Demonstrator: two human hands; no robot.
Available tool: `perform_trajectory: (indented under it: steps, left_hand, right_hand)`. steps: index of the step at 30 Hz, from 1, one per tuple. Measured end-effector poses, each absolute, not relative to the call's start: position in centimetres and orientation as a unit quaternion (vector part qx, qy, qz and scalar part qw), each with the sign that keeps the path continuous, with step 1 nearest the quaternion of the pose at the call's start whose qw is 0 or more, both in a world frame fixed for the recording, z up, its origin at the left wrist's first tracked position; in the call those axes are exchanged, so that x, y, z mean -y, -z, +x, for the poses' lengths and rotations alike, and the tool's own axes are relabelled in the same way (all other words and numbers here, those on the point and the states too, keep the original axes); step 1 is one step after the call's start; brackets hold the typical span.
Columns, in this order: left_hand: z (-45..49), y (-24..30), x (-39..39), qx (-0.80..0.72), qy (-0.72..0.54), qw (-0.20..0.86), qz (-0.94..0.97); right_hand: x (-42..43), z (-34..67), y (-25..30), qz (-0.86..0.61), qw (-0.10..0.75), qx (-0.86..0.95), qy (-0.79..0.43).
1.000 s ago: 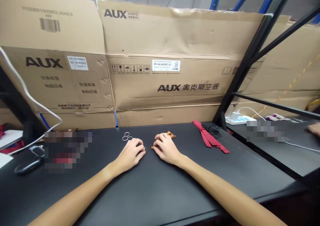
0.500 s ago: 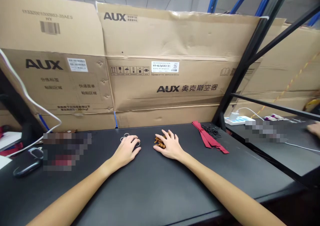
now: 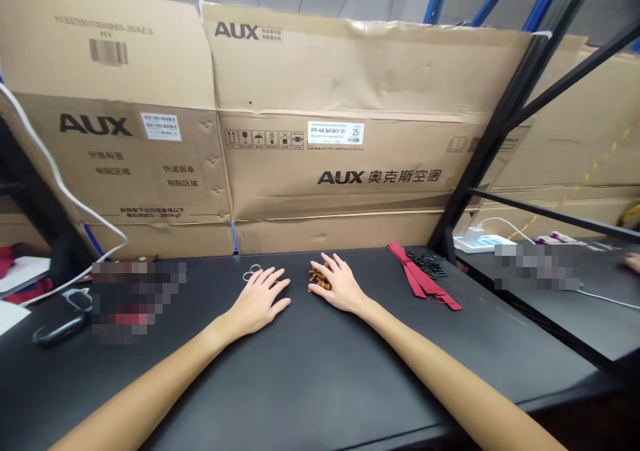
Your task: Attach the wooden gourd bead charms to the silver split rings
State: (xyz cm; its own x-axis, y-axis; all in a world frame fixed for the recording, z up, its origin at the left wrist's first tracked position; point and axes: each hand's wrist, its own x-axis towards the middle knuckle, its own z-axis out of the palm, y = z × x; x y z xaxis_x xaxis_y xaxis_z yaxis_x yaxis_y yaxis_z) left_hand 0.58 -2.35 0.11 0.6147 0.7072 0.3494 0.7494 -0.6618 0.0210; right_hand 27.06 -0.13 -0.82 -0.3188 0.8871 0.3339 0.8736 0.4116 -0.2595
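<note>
My left hand (image 3: 261,296) lies flat on the black table (image 3: 310,371) with its fingers stretched out, the fingertips over a few small metal rings (image 3: 253,272). My right hand (image 3: 336,284) also lies flat with fingers spread, resting on a little heap of brown pieces (image 3: 318,277). Neither hand grips anything.
Red ribbon strips (image 3: 420,282) and a pile of small black rings (image 3: 425,262) lie to the right. Large AUX cardboard boxes (image 3: 340,124) wall off the back. A black mouse-like object (image 3: 59,330) and white cable (image 3: 65,198) sit at left. Another person's hand (image 3: 633,260) shows at far right.
Both hands have uncurled from loosely closed to flat and spread, and shifted slightly away from me over the rings and the brown pieces.
</note>
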Motion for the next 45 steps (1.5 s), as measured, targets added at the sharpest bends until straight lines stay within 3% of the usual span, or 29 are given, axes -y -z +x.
perform_trajectory:
  steps: [5, 9, 15, 24, 30, 37, 45]
  left_hand:
    - [-0.1, 0.8, 1.3, 0.507, 0.13, 0.044, -0.851]
    - [-0.7, 0.6, 0.3, 0.484, 0.12, 0.023, -0.867]
    - [-2.0, -0.3, -1.0, 0.453, 0.106, -0.006, -0.885]
    - [-0.8, -0.7, 1.7, 0.391, 0.138, 0.033, -0.909]
    - [1.6, -0.7, 6.6, 0.386, 0.094, -0.028, -0.917]
    - [1.5, -0.5, 6.7, 0.378, 0.086, -0.062, -0.919]
    - [0.0, -0.8, 7.2, 0.358, 0.064, -0.054, -0.93]
  right_hand:
    - [-0.4, 27.4, 1.2, -0.501, 0.194, 0.842, -0.04]
    - [-1.5, 28.0, 1.1, -0.421, 0.208, 0.882, -0.041]
    - [-1.9, 29.0, 0.8, -0.435, 0.208, 0.873, -0.077]
    - [1.7, 27.3, 0.1, -0.391, 0.27, 0.879, 0.027]
    - [5.2, 25.5, -0.1, -0.372, 0.223, 0.9, -0.035]
    - [5.8, 26.0, -0.7, -0.381, 0.137, 0.908, -0.107]
    - [5.6, 26.3, -0.8, -0.377, 0.118, 0.912, -0.108]
